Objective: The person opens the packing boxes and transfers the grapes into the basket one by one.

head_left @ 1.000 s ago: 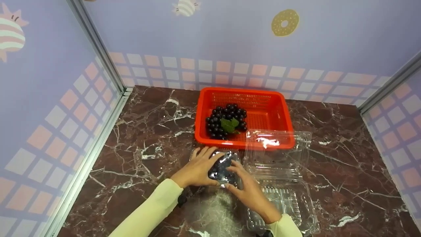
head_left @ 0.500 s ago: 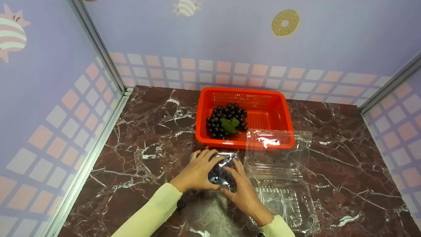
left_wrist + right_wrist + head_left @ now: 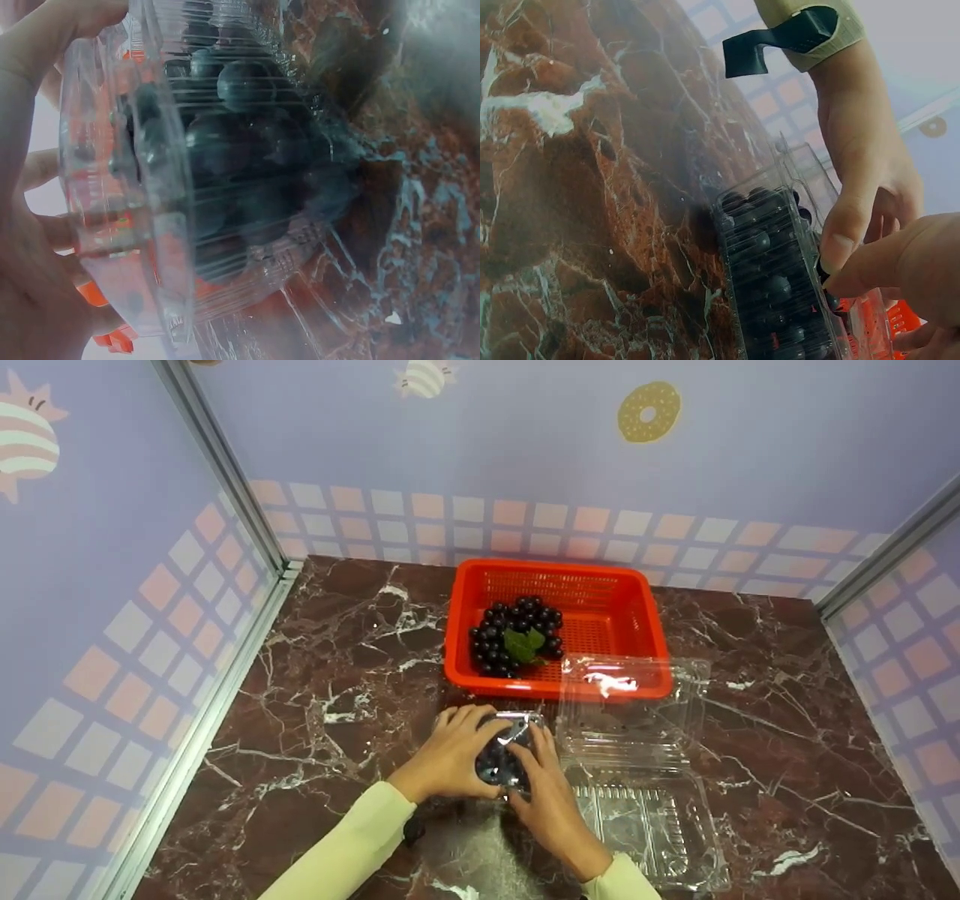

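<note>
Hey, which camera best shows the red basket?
The head view: it shows the whole red basket from above, though a clear lid overlaps its near right corner. The left wrist view catches just red bits behind the left hand and clear box; the right wrist view, only a patch at lower right.

One basket point(image 3: 589, 631). In it, one grape bunch point(image 3: 489, 639). In front of it, two boxes: one fruit box point(image 3: 495, 763), one open box point(image 3: 651, 825); also one left hand point(image 3: 448, 754), one right hand point(image 3: 551, 802). Behind it, one donut print point(image 3: 632, 416).
</note>
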Tool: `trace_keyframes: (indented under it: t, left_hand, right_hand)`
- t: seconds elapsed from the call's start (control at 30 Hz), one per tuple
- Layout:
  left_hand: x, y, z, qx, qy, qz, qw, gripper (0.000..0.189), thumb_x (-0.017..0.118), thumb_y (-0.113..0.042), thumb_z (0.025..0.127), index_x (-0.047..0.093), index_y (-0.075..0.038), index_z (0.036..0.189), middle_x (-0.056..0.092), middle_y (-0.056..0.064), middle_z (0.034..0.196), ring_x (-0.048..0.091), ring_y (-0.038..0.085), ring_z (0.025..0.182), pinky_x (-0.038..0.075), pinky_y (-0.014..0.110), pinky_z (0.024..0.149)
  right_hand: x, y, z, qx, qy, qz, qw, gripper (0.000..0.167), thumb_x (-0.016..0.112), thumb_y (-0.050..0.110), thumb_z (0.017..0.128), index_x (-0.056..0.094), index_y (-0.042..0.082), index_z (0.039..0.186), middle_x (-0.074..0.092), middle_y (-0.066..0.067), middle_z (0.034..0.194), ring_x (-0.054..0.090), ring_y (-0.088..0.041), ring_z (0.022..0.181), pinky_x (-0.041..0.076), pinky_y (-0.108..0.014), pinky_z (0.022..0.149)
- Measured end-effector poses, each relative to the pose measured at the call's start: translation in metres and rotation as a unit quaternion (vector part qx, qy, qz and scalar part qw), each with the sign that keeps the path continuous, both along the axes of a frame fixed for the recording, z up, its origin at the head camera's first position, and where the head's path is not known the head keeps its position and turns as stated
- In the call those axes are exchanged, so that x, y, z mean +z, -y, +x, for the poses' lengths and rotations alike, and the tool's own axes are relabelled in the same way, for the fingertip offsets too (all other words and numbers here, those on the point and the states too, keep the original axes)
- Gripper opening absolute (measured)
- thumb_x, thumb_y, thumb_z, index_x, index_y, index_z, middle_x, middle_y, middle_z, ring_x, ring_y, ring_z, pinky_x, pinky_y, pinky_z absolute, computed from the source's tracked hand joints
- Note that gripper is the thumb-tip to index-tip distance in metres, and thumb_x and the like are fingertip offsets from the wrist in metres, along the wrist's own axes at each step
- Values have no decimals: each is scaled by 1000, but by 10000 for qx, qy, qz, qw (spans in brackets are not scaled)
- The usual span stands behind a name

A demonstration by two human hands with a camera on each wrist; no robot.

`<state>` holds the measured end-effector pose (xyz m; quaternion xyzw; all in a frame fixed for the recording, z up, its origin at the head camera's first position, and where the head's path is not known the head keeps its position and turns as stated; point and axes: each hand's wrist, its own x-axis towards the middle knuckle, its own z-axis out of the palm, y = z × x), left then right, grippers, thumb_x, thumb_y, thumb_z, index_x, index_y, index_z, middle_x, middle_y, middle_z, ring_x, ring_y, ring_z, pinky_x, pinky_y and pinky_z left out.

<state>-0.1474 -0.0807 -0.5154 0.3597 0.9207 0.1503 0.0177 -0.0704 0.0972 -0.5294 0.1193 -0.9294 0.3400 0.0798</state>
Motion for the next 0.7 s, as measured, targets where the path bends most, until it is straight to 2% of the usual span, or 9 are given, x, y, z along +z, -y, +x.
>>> trace_keyframes:
  t: [0.3, 0.5, 0.7]
  left_hand:
    - [2, -1, 1, -44, -104, -124, 9999, 96, 79, -59, 61, 44, -25, 144, 46, 8, 142, 44, 27, 128, 36, 55, 105]
    - [5, -1, 0, -117, -174, -329, 9992, 93, 77, -61, 64, 46, -26, 144, 46, 8, 142, 45, 27, 128, 39, 56, 103]
    - [10, -4, -2, -168, -56, -572, 9982, 87, 74, -62, 67, 49, -27, 143, 45, 10, 144, 45, 29, 128, 40, 56, 101]
  right_hand:
    - [-4, 4, 3, -83, -345, 574, 9977, 61, 82, 6, 72, 57, 7, 128, 34, -26, 150, 29, -52, 138, 43, -62, 99]
    - [-4, 5, 4, -51, -401, 815, 9959, 61, 82, 9, 73, 57, 7, 128, 34, -27, 150, 29, -54, 138, 45, -61, 98]
    - [-4, 5, 6, -25, -340, 954, 9949, 62, 82, 10, 73, 57, 8, 129, 32, -24, 153, 26, -54, 139, 45, -61, 98]
